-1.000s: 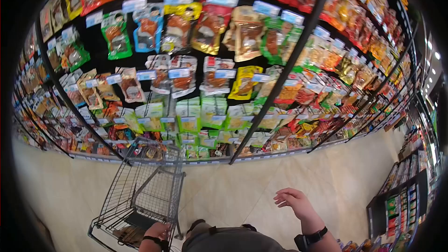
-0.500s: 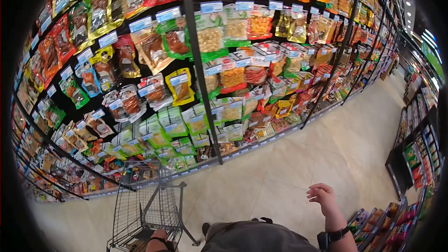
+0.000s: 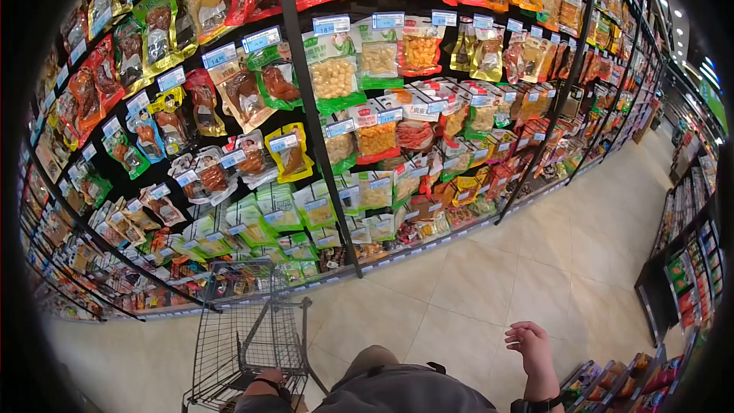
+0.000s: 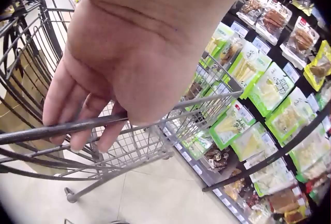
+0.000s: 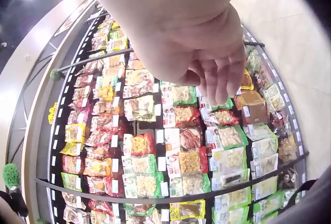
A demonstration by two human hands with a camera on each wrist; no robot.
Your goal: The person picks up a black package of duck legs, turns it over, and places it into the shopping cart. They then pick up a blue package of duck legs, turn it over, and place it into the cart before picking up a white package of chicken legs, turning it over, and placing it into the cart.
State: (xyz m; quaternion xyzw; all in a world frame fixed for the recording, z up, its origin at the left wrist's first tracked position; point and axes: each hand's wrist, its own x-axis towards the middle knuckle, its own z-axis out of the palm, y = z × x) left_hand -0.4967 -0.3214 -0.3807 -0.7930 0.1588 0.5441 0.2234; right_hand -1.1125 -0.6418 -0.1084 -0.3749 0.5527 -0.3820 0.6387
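Observation:
A grey wire shopping cart stands on the floor at the lower left of the head view, close to the shelf. My left hand is on its near end, partly cut off by the frame edge. In the left wrist view, the fingers of that hand curl round the cart's top bar, with fingertips showing below it. My right hand hangs in the air over the floor, fingers loosely bent and holding nothing. Behind it in the right wrist view are shelves of bagged snacks.
A tall display of packaged foods with price tags fills the front, divided by black uprights. A tiled floor aisle runs off to the right. Lower shelves with packets stand near my right side. Something brown is in the cart.
The view has swung right along the shelf, and the cart now sits nearer the bottom edge. My left hand stays on the cart. The right hand remains raised and holds nothing.

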